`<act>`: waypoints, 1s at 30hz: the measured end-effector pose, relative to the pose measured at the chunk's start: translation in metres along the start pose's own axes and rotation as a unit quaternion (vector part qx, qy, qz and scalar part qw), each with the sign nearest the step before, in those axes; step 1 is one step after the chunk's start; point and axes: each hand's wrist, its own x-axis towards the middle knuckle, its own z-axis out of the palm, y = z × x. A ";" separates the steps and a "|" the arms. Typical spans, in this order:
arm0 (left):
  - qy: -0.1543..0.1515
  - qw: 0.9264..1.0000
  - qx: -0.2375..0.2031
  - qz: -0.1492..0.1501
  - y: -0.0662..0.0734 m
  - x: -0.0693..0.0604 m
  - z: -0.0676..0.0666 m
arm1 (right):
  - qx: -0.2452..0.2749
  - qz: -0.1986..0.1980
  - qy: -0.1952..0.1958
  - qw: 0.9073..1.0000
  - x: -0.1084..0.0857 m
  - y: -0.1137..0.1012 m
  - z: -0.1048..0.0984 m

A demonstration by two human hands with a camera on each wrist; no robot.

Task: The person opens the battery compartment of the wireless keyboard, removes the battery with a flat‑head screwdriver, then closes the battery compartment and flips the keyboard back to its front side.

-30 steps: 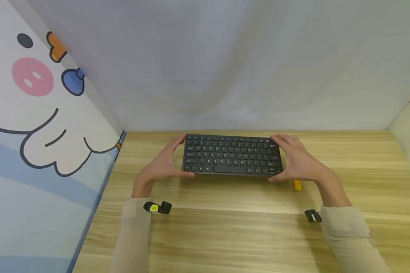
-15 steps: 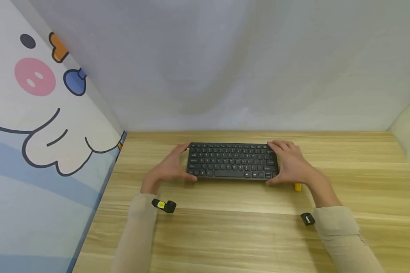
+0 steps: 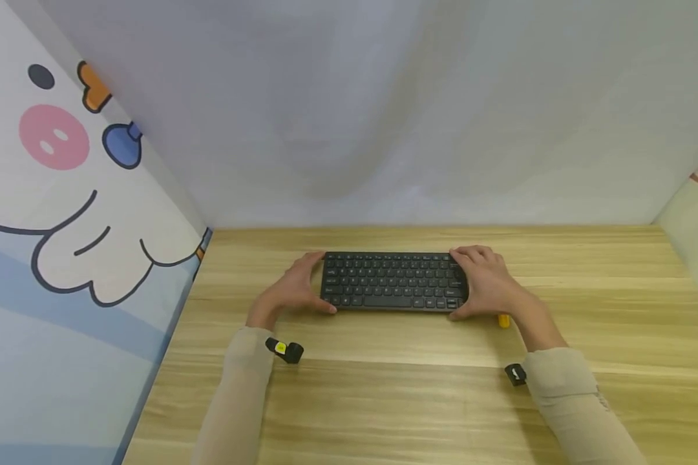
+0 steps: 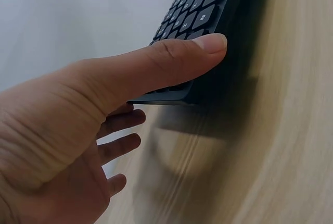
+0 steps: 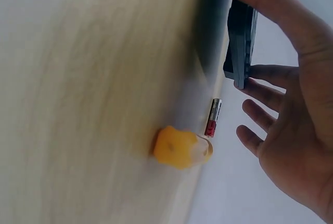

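Observation:
A black compact keyboard (image 3: 392,281), keys facing up, is held by its two short ends a little above the wooden table. My left hand (image 3: 293,289) grips the left end, thumb at the near corner and fingers toward the far corner. In the left wrist view the thumb lies along the edge of the keyboard (image 4: 195,18), and a shadow falls on the wood underneath. My right hand (image 3: 488,284) grips the right end in the same way. Its lower fingers are off the keyboard (image 5: 240,41) in the right wrist view.
A yellow, ridged handle-like thing (image 3: 503,321) lies on the table (image 3: 384,400) by my right wrist, partly hidden in the head view. Beyond it in the right wrist view lies a red and silver battery (image 5: 213,118). A pale wall (image 3: 413,129) stands behind the table.
Both hands have brought the keyboard down and nearer to me, away from the back wall. It looks smaller and more level now. The grip at both ends stays the same.

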 end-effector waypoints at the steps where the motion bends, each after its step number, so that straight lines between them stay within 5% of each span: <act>1: -0.001 1.000 0.002 -0.005 -0.001 0.000 0.001 | 0.001 -0.001 -0.003 1.000 0.001 -0.001 0.001; 17: 0.006 0.997 0.069 -0.017 0.005 0.000 0.006 | -0.003 0.006 -0.020 1.000 0.005 0.001 0.001; 30: 0.015 0.998 0.067 -0.014 -0.002 -0.002 0.011 | 0.015 0.013 -0.021 1.000 0.002 0.005 0.002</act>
